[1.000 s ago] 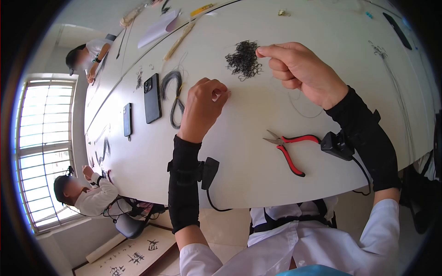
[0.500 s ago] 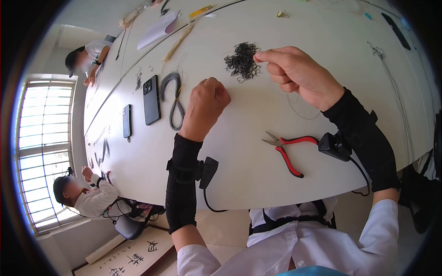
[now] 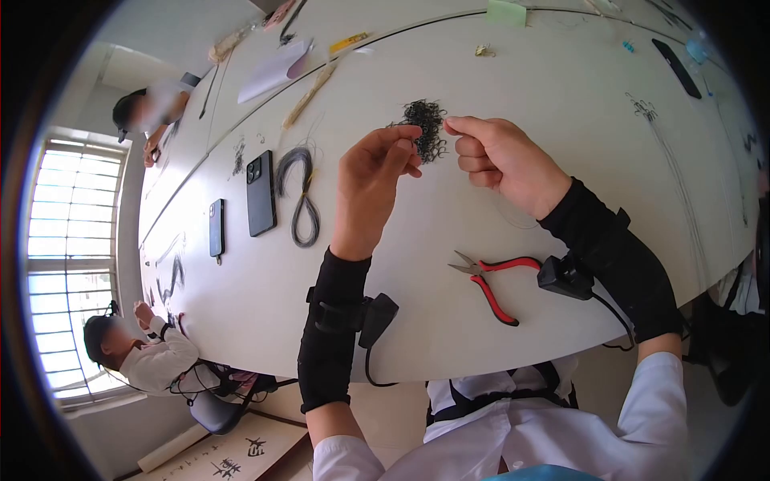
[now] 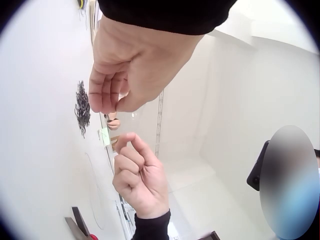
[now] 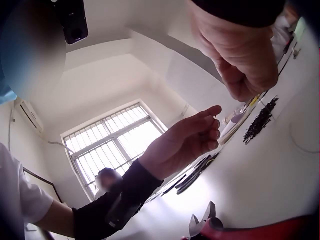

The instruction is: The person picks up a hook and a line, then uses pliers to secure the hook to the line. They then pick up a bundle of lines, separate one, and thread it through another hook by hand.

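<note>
My left hand (image 3: 375, 188) is raised over the near side of a pile of black fish hooks (image 3: 427, 120), thumb and forefinger together. In the right wrist view a tiny thin fish hook (image 5: 216, 118) shows at those fingertips, mostly hidden. Just to the right, my right hand (image 3: 505, 160) pinches fishing line between thumb and forefinger, other fingers curled in. A thin loop of clear fishing line (image 5: 295, 137) lies on the table near it. Both hands' fingertips are close together. Red-handled pliers (image 3: 499, 305) lie spread on the table below the hands.
Left of my hands are a coil of dark line (image 3: 303, 216), a large phone (image 3: 261, 196) and a smaller phone (image 3: 216, 227). Hooks on long lines (image 3: 646, 108) lie at right. A paper sheet (image 3: 273, 72) is farther back. Two other people sit at the left side.
My left hand has turned and moved forward and right, closer to the right hand, its fingertips now in front of the hook pile. The right hand keeps its pinch; the head view has shifted slightly.
</note>
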`<state>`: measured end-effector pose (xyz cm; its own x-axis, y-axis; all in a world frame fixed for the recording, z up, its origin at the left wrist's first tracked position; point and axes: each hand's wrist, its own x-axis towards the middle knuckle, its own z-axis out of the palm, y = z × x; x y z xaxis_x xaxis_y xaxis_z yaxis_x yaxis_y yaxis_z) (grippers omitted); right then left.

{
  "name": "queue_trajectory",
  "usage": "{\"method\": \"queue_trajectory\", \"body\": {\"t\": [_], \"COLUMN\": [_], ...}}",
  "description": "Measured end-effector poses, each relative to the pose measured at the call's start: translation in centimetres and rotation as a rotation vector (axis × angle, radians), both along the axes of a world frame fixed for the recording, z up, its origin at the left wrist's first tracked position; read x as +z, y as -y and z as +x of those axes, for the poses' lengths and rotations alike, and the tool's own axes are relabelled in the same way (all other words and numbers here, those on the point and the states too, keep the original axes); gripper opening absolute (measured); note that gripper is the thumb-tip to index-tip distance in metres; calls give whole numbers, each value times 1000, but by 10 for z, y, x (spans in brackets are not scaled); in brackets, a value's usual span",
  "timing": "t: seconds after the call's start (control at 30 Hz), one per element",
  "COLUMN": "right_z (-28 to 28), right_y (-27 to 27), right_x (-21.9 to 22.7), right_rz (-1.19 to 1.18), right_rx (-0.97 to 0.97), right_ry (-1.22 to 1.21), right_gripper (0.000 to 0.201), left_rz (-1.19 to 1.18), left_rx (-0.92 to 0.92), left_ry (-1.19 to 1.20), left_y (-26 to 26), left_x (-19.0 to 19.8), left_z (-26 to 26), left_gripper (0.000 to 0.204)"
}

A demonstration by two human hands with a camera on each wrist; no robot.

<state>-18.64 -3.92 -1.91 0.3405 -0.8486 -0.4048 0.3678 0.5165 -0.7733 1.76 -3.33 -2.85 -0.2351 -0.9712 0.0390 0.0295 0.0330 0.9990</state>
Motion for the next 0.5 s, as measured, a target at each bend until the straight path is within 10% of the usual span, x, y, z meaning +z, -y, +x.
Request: {"method": "queue_trajectory", "body": {"t": [0.5], "right_z": [1], "right_y": [-6], "right_x": [8], "right_rz": [48], "right_rx": [11], "right_ry": [159], "right_gripper": [18], "left_rz": [-137], "left_rx": [56], "left_ry": [-98], "left_y": [5], "left_x": [3], "left_z": [-31], "left_gripper": [12]}}
